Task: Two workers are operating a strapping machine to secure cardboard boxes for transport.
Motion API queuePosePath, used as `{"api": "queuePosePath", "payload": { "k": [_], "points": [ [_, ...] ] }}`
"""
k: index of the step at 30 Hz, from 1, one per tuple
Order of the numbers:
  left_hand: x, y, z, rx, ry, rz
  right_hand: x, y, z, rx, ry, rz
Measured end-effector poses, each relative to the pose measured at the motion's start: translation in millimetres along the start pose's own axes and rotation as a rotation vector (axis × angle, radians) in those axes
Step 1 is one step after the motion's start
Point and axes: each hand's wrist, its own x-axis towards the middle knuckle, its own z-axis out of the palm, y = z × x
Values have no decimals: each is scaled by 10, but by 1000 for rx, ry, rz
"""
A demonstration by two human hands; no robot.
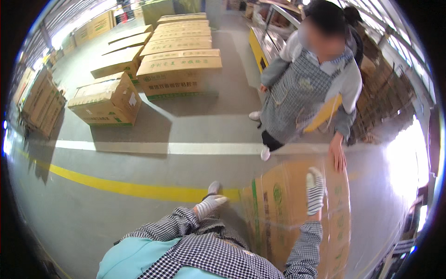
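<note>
A large taped cardboard carton (290, 204) with green print stands on the floor at my right side. My right hand (315, 191), in a grey-and-white striped glove, rests on the carton with its fingers stretched out flat. In front of my body, left of the carton, my left hand (210, 206) wears a pale glove. Its fingers are stretched out to the right and hold nothing. A co-worker (297, 88) in a checked apron stands at the carton's far side, with one hand (337, 153) laid on its far edge.
Rows of closed cartons (181, 74) stand on the floor ahead, with a single carton (104, 100) nearer to me. Stacked cartons (42, 104) are at the far left. A yellow line (125, 188) and a white line (186, 148) cross the floor. Stacked brown material (383, 102) stands behind the co-worker.
</note>
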Motion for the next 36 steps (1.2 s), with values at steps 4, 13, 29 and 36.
{"api": "queuePosePath", "payload": {
  "k": [4,13,29,36],
  "points": [
    [675,557,-365,-313,112,-67,547,253,721,-101,-62,-202],
    [1940,2079,-789,-230,270,87,802,435,1223,-575,-248,-72],
    [2559,2292,-1565,-587,316,166,2270,2228,461,-394,-406,716],
    [3478,2443,-1501,-693,171,122,2596,2419,334,-463,-239,730]
  ]
}}
